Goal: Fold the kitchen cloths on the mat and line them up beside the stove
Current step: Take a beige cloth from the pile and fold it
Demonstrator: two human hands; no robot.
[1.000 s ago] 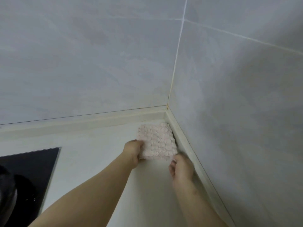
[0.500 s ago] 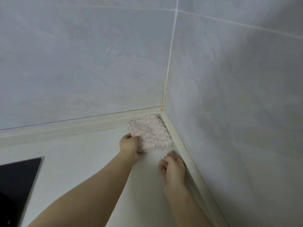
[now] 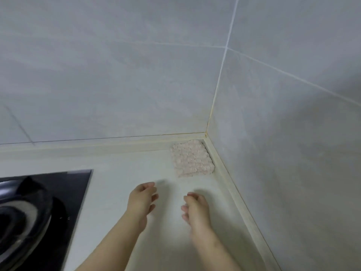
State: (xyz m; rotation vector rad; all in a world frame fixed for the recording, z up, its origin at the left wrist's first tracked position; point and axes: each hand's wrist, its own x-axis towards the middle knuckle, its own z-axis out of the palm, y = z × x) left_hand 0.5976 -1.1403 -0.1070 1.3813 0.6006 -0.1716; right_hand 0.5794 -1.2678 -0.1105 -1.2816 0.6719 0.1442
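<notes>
Head view: folded pink cloth [image 3: 192, 158] lies flat in the far right corner of the desk [image 3: 121, 173], two edges against the wall trim [image 3: 222, 173]. Left hand [image 3: 141, 202] and right hand [image 3: 196, 209] hover near the cloth, not touching it, fingers relaxed, holding nothing. Stove [image 3: 45, 202] at left, with bare desk between it and the cloth.

A pale tabletop [image 3: 117, 202] runs into a corner formed by two walls of large grey tiles, the back wall [image 3: 117, 75] and the right-hand wall [image 3: 293, 163], with a white grout line [image 3: 219, 75] down the corner seam (yellowed near its foot). A cream raised strip [image 3: 97, 147] borders the tabletop along its far and right edges, the two runs joining at the far right corner. Toward the tabletop's left edge sits a dark rounded pot [image 3: 25, 212] with a shiny rim, blurred.
</notes>
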